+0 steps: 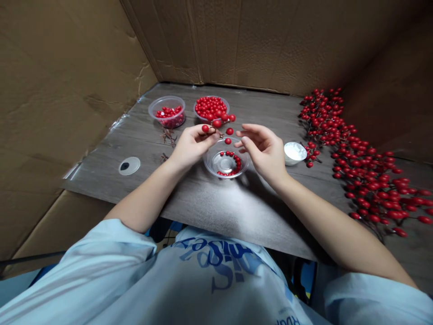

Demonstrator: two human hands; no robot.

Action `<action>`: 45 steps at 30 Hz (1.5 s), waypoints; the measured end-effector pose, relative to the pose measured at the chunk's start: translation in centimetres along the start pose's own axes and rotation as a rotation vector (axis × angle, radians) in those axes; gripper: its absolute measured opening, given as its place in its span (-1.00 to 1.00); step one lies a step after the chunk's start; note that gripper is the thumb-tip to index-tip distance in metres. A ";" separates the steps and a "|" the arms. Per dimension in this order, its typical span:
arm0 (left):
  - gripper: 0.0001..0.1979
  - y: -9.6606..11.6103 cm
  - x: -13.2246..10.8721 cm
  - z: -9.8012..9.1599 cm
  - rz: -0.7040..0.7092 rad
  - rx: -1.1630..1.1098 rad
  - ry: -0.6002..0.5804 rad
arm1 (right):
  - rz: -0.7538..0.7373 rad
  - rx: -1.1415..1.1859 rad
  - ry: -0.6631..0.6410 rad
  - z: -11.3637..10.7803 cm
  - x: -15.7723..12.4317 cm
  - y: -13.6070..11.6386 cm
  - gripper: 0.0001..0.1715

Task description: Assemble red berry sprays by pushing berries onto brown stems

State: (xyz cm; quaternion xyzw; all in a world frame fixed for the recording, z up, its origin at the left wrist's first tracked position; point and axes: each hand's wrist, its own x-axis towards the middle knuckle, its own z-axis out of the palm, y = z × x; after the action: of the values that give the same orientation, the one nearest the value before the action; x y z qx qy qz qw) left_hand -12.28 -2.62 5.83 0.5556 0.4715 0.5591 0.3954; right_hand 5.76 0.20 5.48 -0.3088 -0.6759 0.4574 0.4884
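Note:
My left hand (193,145) is closed, pinching the thin brown stem of an artificial berry sprig (217,123) with several red berries. Facing it, my right hand (265,149) has its fingers curved and apart, the fingertips close to the sprig's berries; I see nothing held in it. Below both hands stands a clear plastic bowl (207,168), with loose red berries in a curve along its inner side. Its far rim is partly hidden behind the sprig.
At the back stand a half-filled tub of red berries (167,108) and a fuller tub (209,106). Bare brown stems (168,136) and a round white disc (129,166) lie left. A small white cup (295,153) and a long heap of berry branches (358,158) lie right. Cardboard walls (230,45) enclose the table.

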 end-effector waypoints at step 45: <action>-0.80 -2.0 -0.3 0.9 0.373 0.262 0.250 | -0.562 -0.636 0.018 0.8 -0.6 -1.4 -0.93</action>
State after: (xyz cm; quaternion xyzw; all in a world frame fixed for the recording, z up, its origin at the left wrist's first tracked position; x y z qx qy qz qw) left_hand -11.51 -2.32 3.80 0.6061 0.4745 0.6207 0.1489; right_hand 5.27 -1.06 6.43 -0.2517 -0.8371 0.0722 0.4804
